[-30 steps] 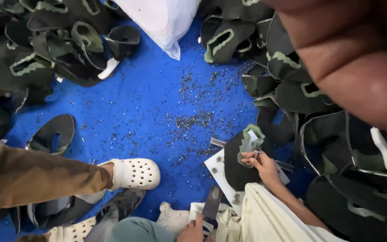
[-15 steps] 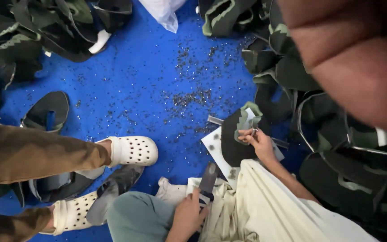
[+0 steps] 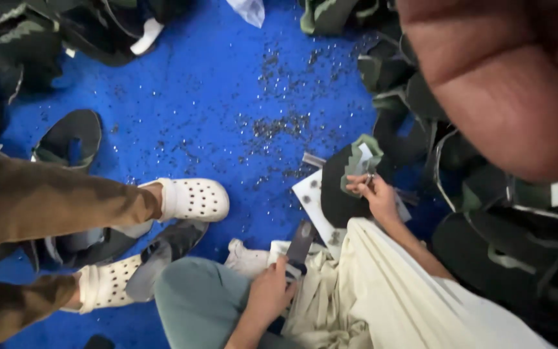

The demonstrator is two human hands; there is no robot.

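Observation:
My right hand (image 3: 377,197) reaches out from a cream sleeve and pinches a small metal piece (image 3: 367,179) at the edge of a dark shoe upper with green trim (image 3: 350,165). That upper lies on a white board (image 3: 311,200) on the blue floor. Near my teal knee, my left hand (image 3: 271,294) is closed around a dark flat tool (image 3: 299,245) that points up and away from me. Cream cloth (image 3: 382,291) lies across my lap between the two hands.
A blurred fingertip (image 3: 505,84) very close to the lens covers the top right. Another person's brown-trousered legs and white clogs (image 3: 192,199) come in from the left. Piles of dark shoe uppers (image 3: 511,245) ring the blue floor (image 3: 214,97), which is scattered with small dark bits.
The view has tilted downward, bringing my lap, teal knee and left hand with the dark tool into sight. My right hand stays at the green-trimmed upper.

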